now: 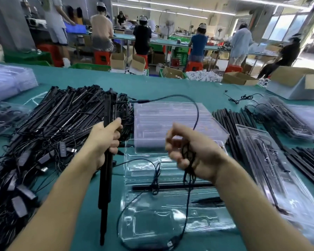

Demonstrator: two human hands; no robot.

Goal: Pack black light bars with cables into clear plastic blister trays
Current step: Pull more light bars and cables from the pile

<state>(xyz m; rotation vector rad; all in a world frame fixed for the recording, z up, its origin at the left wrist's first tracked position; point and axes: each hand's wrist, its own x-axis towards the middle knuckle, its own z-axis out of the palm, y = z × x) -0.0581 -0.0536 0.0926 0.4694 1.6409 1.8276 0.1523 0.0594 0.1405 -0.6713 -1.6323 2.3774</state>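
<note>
Your left hand (105, 140) grips black light bars (107, 109), at least two, held near upright with the lower ends toward you. Your right hand (198, 153) is motion-blurred, its fingers curled round a bunched black cable (194, 105). From there the cable arcs up and across to the top of the held bars.

Below both hands, an open clear blister tray (203, 221) lies on the teal desk (152, 84), with a single bar (176, 187) lying across it. Beyond the hands stands a stack of empty trays (170, 120). Left of the left hand is a tangled pile of bars (53, 124) with cables. Right of the right hand are packed trays (272, 169).
</note>
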